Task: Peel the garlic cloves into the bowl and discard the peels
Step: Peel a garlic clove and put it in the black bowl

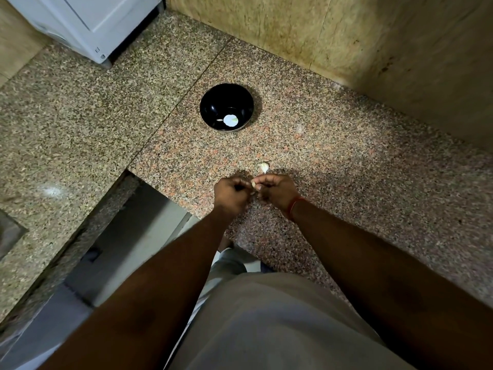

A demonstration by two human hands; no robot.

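Both hands, left hand [231,192] and right hand [274,188], pinched one small, light, slippery garlic clove [253,184], its papery skin best caught at the tip.

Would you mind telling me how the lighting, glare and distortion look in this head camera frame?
In the head view, light is dim and warm; glare glints on the granite counter at left; the hands cast soft shadows; the black bowl swallows interior detail; wide-angle distortion bends the wall edges; the garlic clove is small and slightly soft.
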